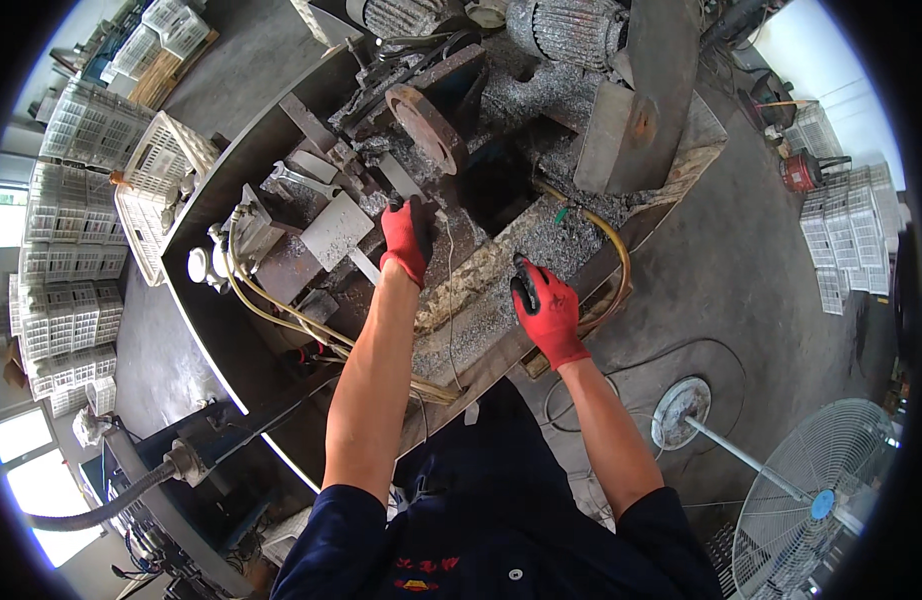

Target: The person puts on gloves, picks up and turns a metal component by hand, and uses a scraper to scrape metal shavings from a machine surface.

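My left hand (407, 238), in a red glove with black fingertips, is over the metal fixture, its fingers bent together. Whatever they may grip is hidden. A flat grey metal bar (401, 177) lies just beyond those fingertips. Left of that hand is a square metal plate (338, 231), with an open-end wrench (306, 181) farther off. A rusty-rimmed round wheel (421, 125) stands upright ahead. My right hand (549, 310), gloved alike, hovers by the machine's front edge, thumb and fingers apart with nothing seen between them. Grey shavings (551, 245) lie beyond it.
Yellowish hoses (281, 305) cross the left side, and another hose (611, 235) bends over the right edge. Motors (566, 32) stand at the back. A curved metal guard (641, 120) rises at right. A fan (816, 500) and stacked white crates (851, 230) stand on the floor.
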A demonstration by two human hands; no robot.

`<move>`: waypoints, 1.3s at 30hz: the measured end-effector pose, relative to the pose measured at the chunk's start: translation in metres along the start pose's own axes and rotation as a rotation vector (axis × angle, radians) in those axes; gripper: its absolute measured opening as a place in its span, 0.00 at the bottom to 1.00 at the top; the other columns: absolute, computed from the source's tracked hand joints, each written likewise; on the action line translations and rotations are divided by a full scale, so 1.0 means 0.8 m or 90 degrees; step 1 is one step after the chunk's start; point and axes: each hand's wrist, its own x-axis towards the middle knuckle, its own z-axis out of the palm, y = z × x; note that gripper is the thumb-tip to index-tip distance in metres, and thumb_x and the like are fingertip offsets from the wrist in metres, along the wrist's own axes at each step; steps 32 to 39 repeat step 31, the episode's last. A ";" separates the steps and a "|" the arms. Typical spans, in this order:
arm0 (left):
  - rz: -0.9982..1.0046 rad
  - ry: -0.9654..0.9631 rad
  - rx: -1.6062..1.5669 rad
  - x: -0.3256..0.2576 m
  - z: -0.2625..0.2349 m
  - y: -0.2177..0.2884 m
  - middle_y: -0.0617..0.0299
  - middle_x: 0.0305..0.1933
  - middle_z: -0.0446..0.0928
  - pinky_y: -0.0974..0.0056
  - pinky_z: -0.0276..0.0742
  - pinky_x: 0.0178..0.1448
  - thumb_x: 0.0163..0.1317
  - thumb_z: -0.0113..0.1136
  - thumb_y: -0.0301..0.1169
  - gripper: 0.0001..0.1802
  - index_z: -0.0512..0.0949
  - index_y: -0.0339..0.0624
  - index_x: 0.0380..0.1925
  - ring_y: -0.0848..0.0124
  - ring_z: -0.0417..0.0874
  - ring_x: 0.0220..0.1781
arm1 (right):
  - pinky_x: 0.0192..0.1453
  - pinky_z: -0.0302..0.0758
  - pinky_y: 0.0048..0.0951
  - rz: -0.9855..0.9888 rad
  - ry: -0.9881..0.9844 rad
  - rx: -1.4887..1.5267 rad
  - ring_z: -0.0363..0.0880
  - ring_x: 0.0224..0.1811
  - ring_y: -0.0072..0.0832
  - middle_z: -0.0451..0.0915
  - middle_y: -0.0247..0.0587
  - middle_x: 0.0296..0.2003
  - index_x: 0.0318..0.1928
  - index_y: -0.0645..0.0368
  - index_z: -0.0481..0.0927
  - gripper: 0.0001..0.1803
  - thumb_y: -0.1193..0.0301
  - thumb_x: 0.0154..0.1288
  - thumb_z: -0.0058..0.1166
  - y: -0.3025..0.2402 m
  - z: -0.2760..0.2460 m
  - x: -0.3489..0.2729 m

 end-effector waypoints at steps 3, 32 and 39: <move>-0.016 -0.015 0.002 -0.025 0.004 -0.008 0.58 0.27 0.79 0.66 0.66 0.20 0.67 0.52 0.29 0.02 0.73 0.44 0.35 0.70 0.72 0.20 | 0.49 0.79 0.45 0.009 0.005 -0.008 0.83 0.45 0.48 0.83 0.47 0.47 0.60 0.56 0.78 0.26 0.65 0.62 0.64 0.011 0.001 -0.004; -0.070 -0.306 0.317 -0.404 -0.059 0.005 0.69 0.26 0.76 0.72 0.64 0.24 0.76 0.57 0.42 0.17 0.77 0.41 0.53 0.82 0.71 0.22 | 0.66 0.75 0.31 0.231 0.216 0.715 0.83 0.58 0.32 0.84 0.43 0.56 0.66 0.61 0.76 0.20 0.79 0.76 0.51 0.221 -0.114 -0.279; -0.070 -0.306 0.317 -0.404 -0.059 0.005 0.69 0.26 0.76 0.72 0.64 0.24 0.76 0.57 0.42 0.17 0.77 0.41 0.53 0.82 0.71 0.22 | 0.66 0.75 0.31 0.231 0.216 0.715 0.83 0.58 0.32 0.84 0.43 0.56 0.66 0.61 0.76 0.20 0.79 0.76 0.51 0.221 -0.114 -0.279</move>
